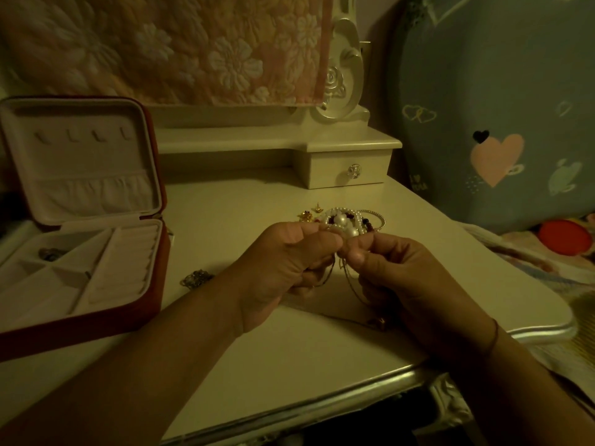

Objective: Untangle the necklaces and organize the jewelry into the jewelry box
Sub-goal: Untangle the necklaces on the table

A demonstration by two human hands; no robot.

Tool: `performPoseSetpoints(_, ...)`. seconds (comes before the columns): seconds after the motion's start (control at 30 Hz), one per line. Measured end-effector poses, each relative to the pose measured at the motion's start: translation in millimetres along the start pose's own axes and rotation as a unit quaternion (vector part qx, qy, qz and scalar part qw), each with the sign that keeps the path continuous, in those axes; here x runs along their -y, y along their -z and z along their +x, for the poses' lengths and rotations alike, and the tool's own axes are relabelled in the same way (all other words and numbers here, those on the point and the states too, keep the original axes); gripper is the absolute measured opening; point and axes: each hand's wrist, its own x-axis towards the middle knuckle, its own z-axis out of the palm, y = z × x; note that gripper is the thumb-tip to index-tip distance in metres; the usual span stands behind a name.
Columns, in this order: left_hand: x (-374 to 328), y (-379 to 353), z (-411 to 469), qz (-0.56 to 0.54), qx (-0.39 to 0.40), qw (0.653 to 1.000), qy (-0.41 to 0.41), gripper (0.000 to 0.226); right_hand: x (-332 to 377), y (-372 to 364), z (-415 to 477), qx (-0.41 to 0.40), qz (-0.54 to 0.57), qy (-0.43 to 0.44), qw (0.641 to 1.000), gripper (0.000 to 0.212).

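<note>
Centrally, above the tabletop (244, 355), the left hand (283, 268) and right hand (409, 278) meet, each grip clamped on a thin chain (349, 278), thumb pressed against curled fingers. The chain is fine and dull gold, drooping in loose loops between the palms, with a small pendant (380, 323) low by the right wrist. Just behind the hands lies a heap (347, 223) of pearl strands mixed with dark red beads, with gold studs (307, 215) beside it. The box (80, 320) stands open at the left, red outside and pale inside, with one small piece (50, 254) in a rear compartment.
</note>
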Motion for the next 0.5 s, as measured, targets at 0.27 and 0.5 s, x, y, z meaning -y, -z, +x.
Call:
performPoseSetpoints(0.27, -1, -3, -1, -0.002, -0.018, 1.000, -0.002, 0.014, 2, -3, -1, -0.063, 0.026, 0.002, 0.998, 0.025)
performPoseSetpoints(0.5, 1, 1, 0, -0.027, 0.022, 0.998, 0.043, 0.022, 10, -6, -2, -0.047, 0.168, -0.031, 0.984, 0.015)
